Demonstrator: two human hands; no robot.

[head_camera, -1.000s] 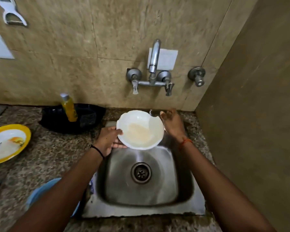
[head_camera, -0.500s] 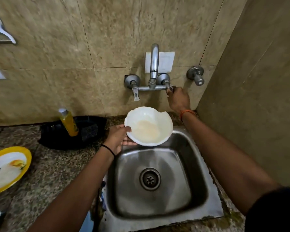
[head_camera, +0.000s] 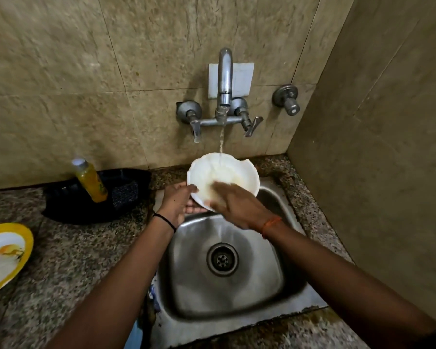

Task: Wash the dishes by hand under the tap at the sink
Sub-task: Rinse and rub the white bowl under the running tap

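Steel sink (head_camera: pixel 282 293): one bowl (head_camera: pixel 212 172), left hand (head_camera: pixel 178 204) gripping, right hand (head_camera: pixel 237 205) flat inside.

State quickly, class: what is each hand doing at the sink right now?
Left hand: grips the white bowl by its rim, under the running tap.
Right hand: fingers inside the bowl, blurred; holds nothing that shows.

Water now runs from the tap (head_camera: pixel 224 79) in a thin stream into the white bowl (head_camera: pixel 222 176), where none ran before; the right hand (head_camera: pixel 239 207) has left the tap's right handle (head_camera: pixel 252 125) and come down; its fingers (head_camera: pixel 218 191) now lie inside the bowl, blurred.
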